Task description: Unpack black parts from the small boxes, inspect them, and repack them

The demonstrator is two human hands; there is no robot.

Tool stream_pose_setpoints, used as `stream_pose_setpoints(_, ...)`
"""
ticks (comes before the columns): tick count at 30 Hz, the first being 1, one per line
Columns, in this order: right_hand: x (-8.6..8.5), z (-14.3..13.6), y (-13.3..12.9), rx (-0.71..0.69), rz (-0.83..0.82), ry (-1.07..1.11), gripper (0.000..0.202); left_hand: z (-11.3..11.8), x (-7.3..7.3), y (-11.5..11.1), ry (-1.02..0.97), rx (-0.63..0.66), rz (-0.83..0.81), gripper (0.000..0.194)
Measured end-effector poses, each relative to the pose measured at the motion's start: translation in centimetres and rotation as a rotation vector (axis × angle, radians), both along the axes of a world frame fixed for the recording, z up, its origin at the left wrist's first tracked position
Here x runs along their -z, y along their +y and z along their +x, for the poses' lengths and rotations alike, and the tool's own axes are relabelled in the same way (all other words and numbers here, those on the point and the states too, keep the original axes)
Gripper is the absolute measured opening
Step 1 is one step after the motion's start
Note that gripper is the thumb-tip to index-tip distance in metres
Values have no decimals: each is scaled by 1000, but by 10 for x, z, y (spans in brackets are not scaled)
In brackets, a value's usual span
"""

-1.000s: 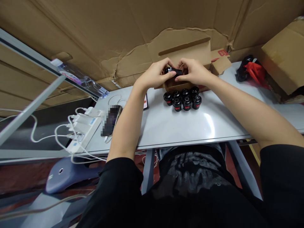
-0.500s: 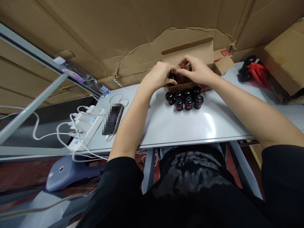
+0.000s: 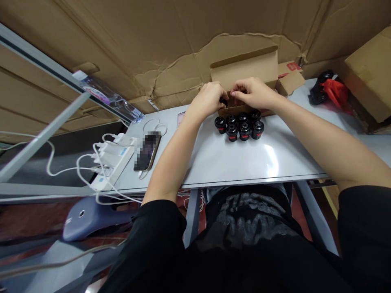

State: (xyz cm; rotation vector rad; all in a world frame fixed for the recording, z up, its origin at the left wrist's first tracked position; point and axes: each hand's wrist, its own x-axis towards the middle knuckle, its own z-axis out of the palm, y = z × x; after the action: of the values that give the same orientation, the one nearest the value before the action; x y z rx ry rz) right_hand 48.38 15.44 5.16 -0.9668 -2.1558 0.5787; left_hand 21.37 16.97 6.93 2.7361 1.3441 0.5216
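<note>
An open cardboard box (image 3: 244, 69) stands at the back of the white table, its lid raised. My left hand (image 3: 210, 98) reaches into its left end, fingers closed round a black part (image 3: 223, 101) that is partly hidden. Beside it my right hand (image 3: 252, 92) is inside the box, thumb and fingers drawn together; what they hold, if anything, is hidden. Several black cylindrical parts with red marks (image 3: 244, 131) stand in two rows just in front of the box.
A phone (image 3: 149, 150) and a white power strip (image 3: 114, 169) with cables lie at the left. A plastic bottle (image 3: 110, 97) leans along the metal frame. Black and red bags (image 3: 336, 91) and another carton (image 3: 371, 73) are at the right.
My left hand has closed more round the black part at the box's left end. The fingers of my right hand have lowered into the box. The camera view has shifted slightly.
</note>
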Motion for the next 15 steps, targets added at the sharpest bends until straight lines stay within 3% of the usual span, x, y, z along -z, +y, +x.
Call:
stream_pose_setpoints(5,-2,0,0,12,6,-38,13,13,-10,-16,97,-125,16,37)
stream_pose_setpoints(9,-4,-2,0,-1,-15,-29,16,13,-34,-34,61,-127,-19,34)
stream_pose_setpoints(13,-2,-6,2,1,-42,-7,16,3,-61,-78,-35,-141,33,20)
stream_pose_setpoints(15,0,-6,3,-7,-42,-13,14,-5,-65,-107,19,-147,-33,20)
